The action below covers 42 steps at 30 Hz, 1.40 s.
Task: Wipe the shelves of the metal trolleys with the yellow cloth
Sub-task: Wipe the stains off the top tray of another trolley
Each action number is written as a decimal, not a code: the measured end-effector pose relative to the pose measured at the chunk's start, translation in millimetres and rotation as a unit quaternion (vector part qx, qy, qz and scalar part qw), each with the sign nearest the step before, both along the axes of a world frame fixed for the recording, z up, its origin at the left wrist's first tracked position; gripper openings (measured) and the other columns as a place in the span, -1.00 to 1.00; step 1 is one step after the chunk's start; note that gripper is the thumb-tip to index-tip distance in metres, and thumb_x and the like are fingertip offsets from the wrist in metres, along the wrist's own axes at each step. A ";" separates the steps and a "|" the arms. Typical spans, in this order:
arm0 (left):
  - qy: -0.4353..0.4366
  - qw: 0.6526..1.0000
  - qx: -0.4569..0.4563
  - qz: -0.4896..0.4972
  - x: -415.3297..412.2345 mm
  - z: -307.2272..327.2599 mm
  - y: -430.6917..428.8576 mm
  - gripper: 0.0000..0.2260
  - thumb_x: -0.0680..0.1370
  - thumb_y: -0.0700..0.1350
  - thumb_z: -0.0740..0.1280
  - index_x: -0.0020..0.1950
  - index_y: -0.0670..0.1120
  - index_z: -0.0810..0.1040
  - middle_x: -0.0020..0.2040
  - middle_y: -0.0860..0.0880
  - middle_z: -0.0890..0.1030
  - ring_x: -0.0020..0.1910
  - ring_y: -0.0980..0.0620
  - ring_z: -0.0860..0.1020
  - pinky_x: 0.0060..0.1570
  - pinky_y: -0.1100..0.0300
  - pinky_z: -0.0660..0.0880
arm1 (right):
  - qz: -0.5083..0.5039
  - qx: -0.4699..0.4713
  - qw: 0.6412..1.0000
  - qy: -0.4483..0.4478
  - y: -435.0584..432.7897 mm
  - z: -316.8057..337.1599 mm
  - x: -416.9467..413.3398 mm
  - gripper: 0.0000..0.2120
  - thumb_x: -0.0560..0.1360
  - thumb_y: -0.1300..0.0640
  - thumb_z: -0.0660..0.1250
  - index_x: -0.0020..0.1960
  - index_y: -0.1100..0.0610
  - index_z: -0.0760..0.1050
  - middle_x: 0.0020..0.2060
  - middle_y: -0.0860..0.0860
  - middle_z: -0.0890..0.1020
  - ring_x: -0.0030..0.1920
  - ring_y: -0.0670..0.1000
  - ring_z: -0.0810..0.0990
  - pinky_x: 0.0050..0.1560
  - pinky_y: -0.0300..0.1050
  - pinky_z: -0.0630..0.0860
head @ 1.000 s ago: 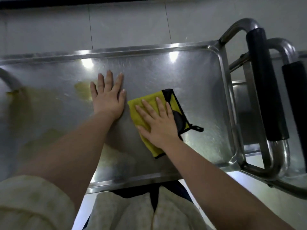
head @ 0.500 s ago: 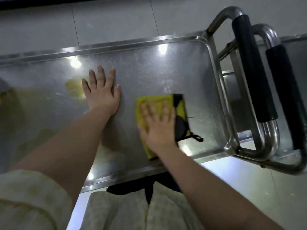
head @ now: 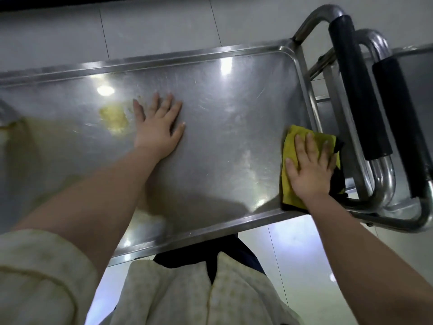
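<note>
Top shelf: the steel top shelf of a metal trolley fills the middle of the view, and its raised rim runs along the far, right and near sides.
Yellow cloth: the folded yellow cloth lies flat in the near right corner of the shelf. Its black edging is on the right side, against the right rim.
Right hand: the right hand lies palm down on the cloth with its fingers straight and slightly spread, pointing to the far side. It presses the cloth onto the shelf and curls round nothing.
Left hand: the left hand rests flat on bare metal near the middle of the shelf, fingers spread, well apart from the cloth.
Yellowish patch: a yellowish patch shows on the metal just left of the left hand; whether it is a smear or a reflection cannot be told.
Handles: at the right end stands a bent tube handle with a black grip. Just beside it, further right, is a second handle of the same kind.
Second trolley: part of another steel shelf shows at the far right edge.
Floor: pale floor tiles lie beyond and below the trolley.
Clothing: a pale sleeve covers the upper left arm.
</note>
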<state>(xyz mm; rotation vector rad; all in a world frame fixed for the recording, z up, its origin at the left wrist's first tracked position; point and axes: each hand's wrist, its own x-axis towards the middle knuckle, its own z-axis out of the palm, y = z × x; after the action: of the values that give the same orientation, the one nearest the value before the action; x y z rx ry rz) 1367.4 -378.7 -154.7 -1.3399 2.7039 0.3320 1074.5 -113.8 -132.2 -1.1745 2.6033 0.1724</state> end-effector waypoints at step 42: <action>-0.011 0.999 0.002 0.039 49.1 -8.3 88.3 -0.51 0.62 0.10 -0.18 0.56 0.25 -0.19 0.61 0.09 -0.12 0.58 -0.06 -0.15 0.43 -0.26 -0.30 | 0.198 -0.055 0.978 -0.026 -42.5 -12.8 249.9 -0.41 0.60 -0.24 -0.10 0.58 -0.12 -0.10 0.57 -0.11 -0.10 0.54 0.31 -0.14 0.44 0.41 -0.19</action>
<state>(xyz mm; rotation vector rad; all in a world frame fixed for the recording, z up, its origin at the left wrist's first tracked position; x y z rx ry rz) 1416.5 -290.4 -163.0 -1.4413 2.6367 0.3279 1324.5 -156.3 -145.0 -1.7031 2.3321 0.0759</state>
